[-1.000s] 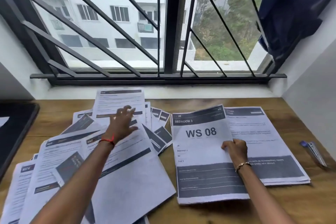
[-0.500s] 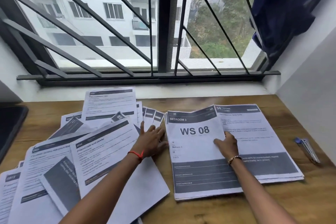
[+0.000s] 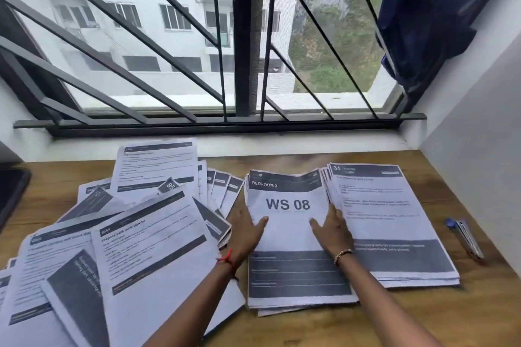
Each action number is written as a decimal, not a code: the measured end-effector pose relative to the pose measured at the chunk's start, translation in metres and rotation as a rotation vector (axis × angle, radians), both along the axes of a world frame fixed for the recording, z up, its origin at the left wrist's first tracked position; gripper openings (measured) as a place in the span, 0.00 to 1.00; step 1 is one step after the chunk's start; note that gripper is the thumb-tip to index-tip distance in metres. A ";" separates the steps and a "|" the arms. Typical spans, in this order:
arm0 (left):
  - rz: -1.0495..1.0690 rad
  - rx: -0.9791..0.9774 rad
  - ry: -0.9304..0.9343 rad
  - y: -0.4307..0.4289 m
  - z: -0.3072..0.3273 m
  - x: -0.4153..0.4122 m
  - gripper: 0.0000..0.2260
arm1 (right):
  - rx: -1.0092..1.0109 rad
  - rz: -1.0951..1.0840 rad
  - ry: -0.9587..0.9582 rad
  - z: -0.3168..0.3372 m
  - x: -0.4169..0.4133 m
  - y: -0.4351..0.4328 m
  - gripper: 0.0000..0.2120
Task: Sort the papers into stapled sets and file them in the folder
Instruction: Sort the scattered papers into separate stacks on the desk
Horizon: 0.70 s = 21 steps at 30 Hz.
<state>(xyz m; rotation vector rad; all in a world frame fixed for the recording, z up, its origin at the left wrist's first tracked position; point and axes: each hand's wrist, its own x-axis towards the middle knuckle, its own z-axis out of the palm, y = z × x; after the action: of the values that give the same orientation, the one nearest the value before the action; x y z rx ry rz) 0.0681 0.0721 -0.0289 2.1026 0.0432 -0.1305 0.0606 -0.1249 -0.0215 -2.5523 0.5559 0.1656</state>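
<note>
WS 08 stack (image 3: 287,236) is lying flat on the wooden desk (image 3: 465,318), centre-right. Its long axis is running from the person toward the window, header end pointing away. Left hand (image 3: 245,231) is resting along the stack's left edge, fingers straight, thumb spreading onto the top sheet, gripping nothing. Right hand (image 3: 334,229) is lying flat at the right edge, fingers extended, likewise gripping nothing. A second stack (image 3: 394,220) is sitting just beside on the right, similarly oriented. Loose papers (image 3: 146,256) are fanning out on the left.

WS 08 stack (image 3: 290,270) between left hand (image 3: 246,229), right hand (image 3: 334,229).
</note>
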 end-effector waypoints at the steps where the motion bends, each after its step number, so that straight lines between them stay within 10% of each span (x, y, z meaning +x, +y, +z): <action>1: 0.070 -0.054 -0.002 0.000 -0.003 0.001 0.33 | -0.034 0.020 0.016 -0.001 0.000 0.000 0.30; 21: 0.276 0.080 -0.033 -0.028 -0.019 -0.038 0.27 | 0.023 0.144 -0.129 -0.015 -0.007 -0.019 0.25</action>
<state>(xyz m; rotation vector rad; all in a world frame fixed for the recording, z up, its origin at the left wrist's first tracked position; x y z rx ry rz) 0.0298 0.0439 -0.0480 2.1549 0.3220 0.0737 0.0532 -0.1442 -0.0360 -2.5589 0.3198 0.0569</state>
